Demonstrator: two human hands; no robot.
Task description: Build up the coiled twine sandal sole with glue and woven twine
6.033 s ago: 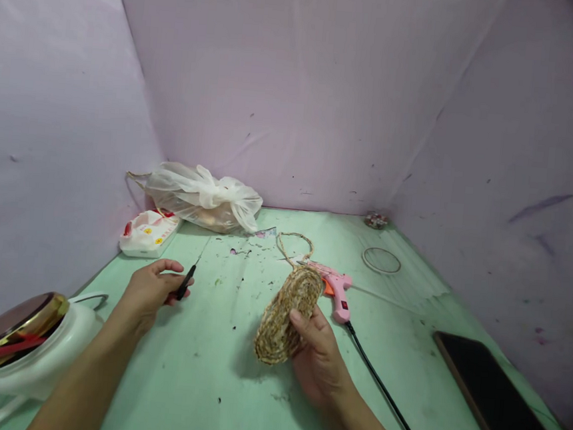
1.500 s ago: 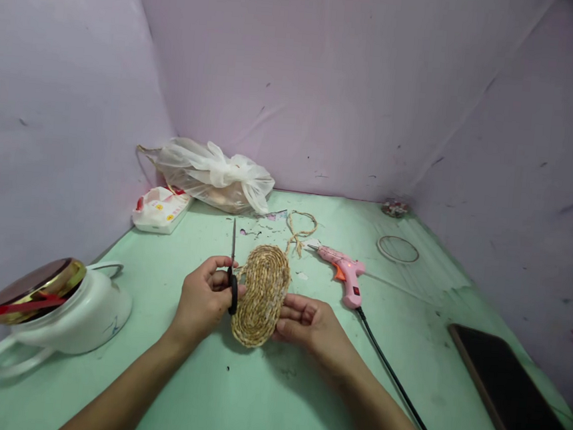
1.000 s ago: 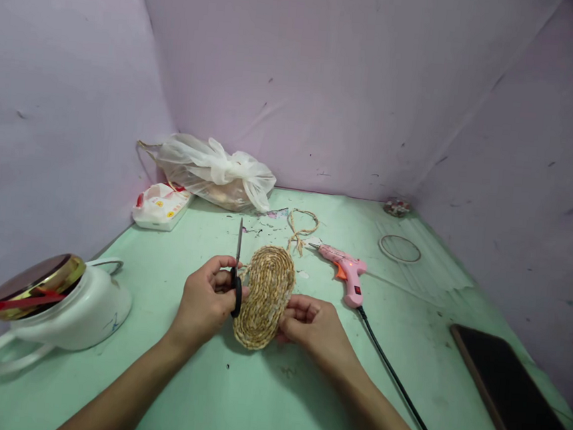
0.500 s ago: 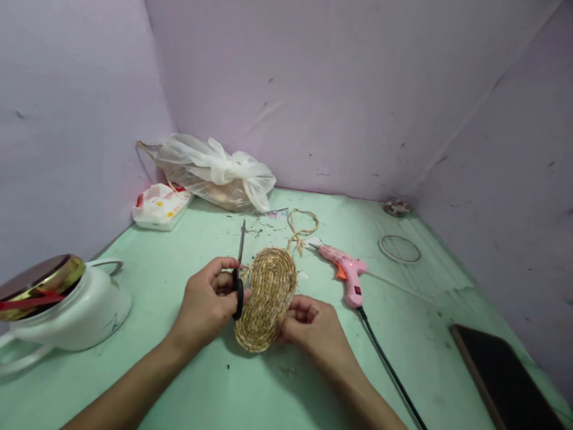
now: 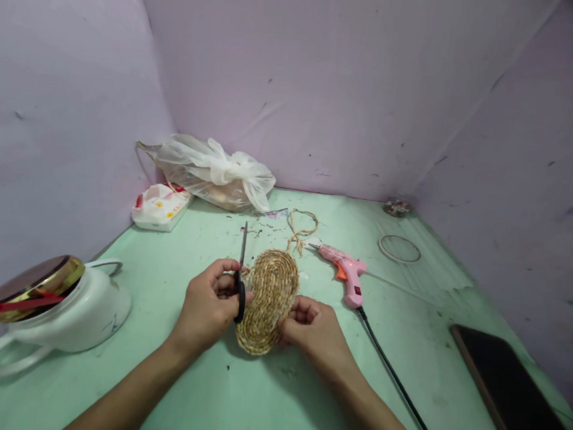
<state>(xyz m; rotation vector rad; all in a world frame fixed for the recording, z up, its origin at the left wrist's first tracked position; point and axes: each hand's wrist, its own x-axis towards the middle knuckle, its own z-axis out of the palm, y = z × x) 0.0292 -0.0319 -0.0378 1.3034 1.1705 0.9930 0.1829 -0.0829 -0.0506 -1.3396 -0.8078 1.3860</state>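
Observation:
An oval mat of coiled straw rope (image 5: 270, 294) is held between my two hands, slightly tilted over the green tabletop. My left hand (image 5: 211, 302) grips black-handled scissors (image 5: 243, 258), blades closed and pointing away from me, at the mat's left edge. Whether its fingertips also pinch the mat is hard to see. My right hand (image 5: 313, 326) is closed, thumb and fingers pinching the mat's lower right edge. Just beyond the mat's top lies a looped piece of twisted straw rope (image 5: 304, 231). A pink glue gun (image 5: 345, 267) rests on its side to the right.
A white teapot (image 5: 80, 311) with a gold lid stands at left. Behind are a tissue pack (image 5: 160, 209) and a knotted plastic bag (image 5: 214, 174). At right lie a thin ring (image 5: 399, 248), a phone (image 5: 511, 395) and the glue gun's black cord (image 5: 397, 378).
The mat and both hands have shifted very slightly to the right, the scissors with them. The grips look the same, and the other objects stay put.

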